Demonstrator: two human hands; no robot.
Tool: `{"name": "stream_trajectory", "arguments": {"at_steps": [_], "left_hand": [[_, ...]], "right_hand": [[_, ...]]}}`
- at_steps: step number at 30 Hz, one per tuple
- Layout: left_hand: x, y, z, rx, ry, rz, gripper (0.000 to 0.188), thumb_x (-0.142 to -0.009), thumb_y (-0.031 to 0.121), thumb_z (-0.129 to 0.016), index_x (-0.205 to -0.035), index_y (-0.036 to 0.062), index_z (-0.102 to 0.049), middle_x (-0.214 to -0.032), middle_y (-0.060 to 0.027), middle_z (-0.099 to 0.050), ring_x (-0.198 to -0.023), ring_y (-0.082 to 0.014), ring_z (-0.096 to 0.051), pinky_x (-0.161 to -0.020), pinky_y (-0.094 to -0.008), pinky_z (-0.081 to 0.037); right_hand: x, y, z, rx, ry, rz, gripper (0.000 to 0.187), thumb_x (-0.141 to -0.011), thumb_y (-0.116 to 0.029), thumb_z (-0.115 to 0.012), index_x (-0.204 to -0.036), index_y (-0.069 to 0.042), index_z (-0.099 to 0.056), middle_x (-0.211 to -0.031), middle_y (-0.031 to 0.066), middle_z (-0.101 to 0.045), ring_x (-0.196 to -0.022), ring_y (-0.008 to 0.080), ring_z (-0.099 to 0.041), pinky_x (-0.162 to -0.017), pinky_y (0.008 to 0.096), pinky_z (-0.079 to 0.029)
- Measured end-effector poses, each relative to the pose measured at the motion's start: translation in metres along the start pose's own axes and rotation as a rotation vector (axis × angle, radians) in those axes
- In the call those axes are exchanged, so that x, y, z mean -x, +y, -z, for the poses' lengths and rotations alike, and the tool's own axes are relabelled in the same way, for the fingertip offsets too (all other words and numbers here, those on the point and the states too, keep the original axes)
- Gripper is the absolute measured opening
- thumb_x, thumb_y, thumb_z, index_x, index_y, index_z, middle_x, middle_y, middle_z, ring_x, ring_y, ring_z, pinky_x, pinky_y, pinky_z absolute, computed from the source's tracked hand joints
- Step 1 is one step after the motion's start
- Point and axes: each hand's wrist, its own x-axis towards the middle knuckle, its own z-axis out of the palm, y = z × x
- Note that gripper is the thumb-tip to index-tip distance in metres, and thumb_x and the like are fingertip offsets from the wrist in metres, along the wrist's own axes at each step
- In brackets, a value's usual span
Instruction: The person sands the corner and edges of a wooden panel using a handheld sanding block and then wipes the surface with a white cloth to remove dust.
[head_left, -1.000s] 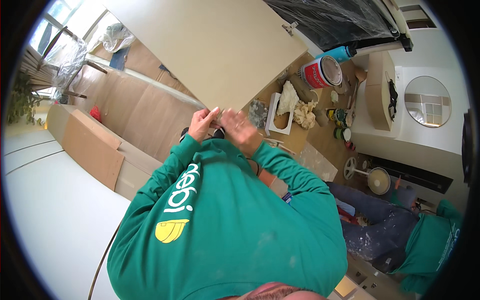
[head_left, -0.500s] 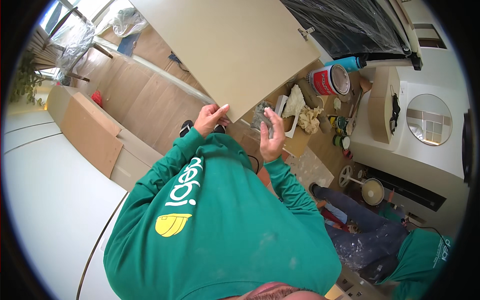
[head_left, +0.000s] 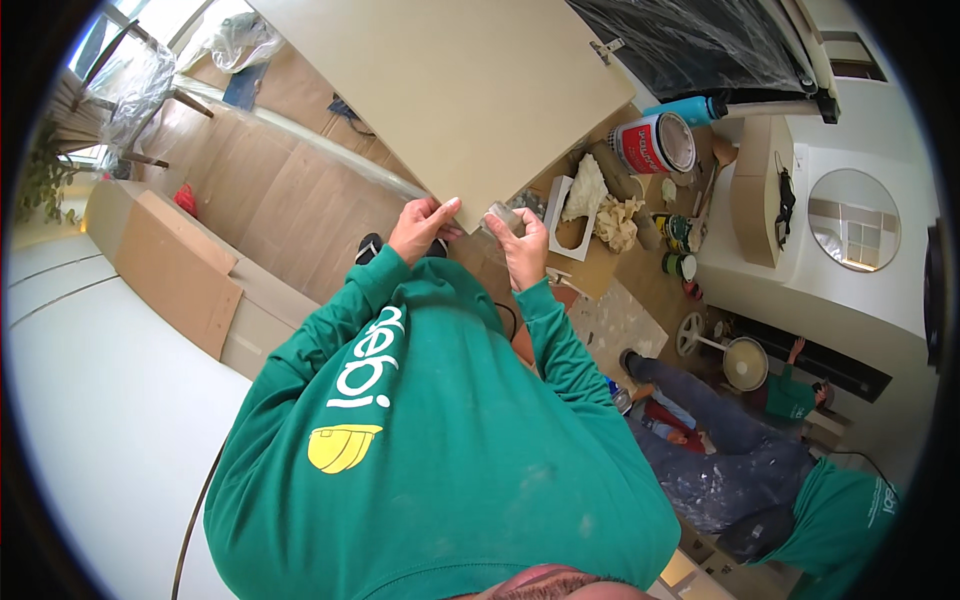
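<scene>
The left hand [head_left: 422,228] pinches the lower corner of the beige cabinet door [head_left: 450,90], fingers on its edge. Just right of that corner, the right hand [head_left: 520,245] is closed around a small grey sanding block [head_left: 500,215], near the door's edge.

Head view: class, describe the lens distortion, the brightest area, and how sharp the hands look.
Head view: fisheye bending curves the edges of the beige panel and leaves a black round rim; daylight blows out at the window upper left; the left hand and right hand at the panel's corner are fairly sharp, without obvious blur.
</scene>
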Motion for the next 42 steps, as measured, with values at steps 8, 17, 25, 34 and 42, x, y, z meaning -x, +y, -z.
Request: {"name": "stream_trajectory", "arguments": {"at_steps": [8,17,25,34,42], "left_hand": [[-0.002,-0.004,0.0,0.011,-0.01,0.008,0.05,-0.098,0.042,-0.069,-0.105,-0.007,-0.066,-0.086,-0.0117,-0.07,-0.076,-0.018,-0.073,-0.071,-0.0287,-0.06],[-0.003,-0.008,-0.003,0.059,0.018,-0.01,0.05,-0.097,0.041,-0.071,-0.104,-0.008,-0.067,-0.086,-0.0119,-0.07,-0.075,-0.0175,-0.072,-0.069,-0.0281,-0.06],[-0.005,-0.008,-0.004,0.038,0.02,-0.017,0.048,-0.097,0.041,-0.071,-0.105,-0.0063,-0.069,-0.084,-0.0101,-0.071,-0.073,-0.0166,-0.072,-0.068,-0.0274,-0.06],[-0.001,-0.006,-0.008,0.057,0.022,-0.011,0.047,-0.098,0.04,-0.069,-0.109,-0.0054,-0.069,-0.087,-0.0097,-0.072,-0.075,-0.0155,-0.072,-0.07,-0.0272,-0.06],[-0.005,0.0,-0.01,0.071,0.038,-0.016,0.047,-0.098,0.039,-0.07,-0.108,-0.0071,-0.068,-0.088,-0.0106,-0.071,-0.076,-0.0156,-0.071,-0.07,-0.0278,-0.06]], "right_hand": [[-0.003,0.002,-0.005,0.172,0.115,0.158,0.036,-0.087,-0.031,-0.084,-0.086,-0.002,-0.063,-0.071,0.0004,-0.058,-0.067,0.0083,-0.048,-0.061,0.0301,-0.045],[0.011,-0.003,-0.016,0.254,0.085,0.189,0.032,-0.089,-0.028,-0.081,-0.083,-0.003,-0.062,-0.067,0.004,-0.056,-0.063,0.0109,-0.048,-0.059,0.0321,-0.045],[0.013,-0.001,-0.014,0.263,0.041,0.219,0.032,-0.089,-0.029,-0.081,-0.085,-0.002,-0.063,-0.069,0.0044,-0.059,-0.065,0.0115,-0.05,-0.06,0.0323,-0.046],[0.007,-0.004,-0.014,0.252,0.09,0.196,0.028,-0.09,-0.025,-0.079,-0.084,-0.003,-0.063,-0.07,0.0008,-0.056,-0.067,0.0081,-0.049,-0.06,0.03,-0.044],[-0.005,-0.002,-0.014,0.011,0.059,0.13,0.029,-0.09,-0.025,-0.08,-0.085,-0.002,-0.064,-0.073,-0.0008,-0.06,-0.068,0.0074,-0.05,-0.062,0.0276,-0.045]]}}
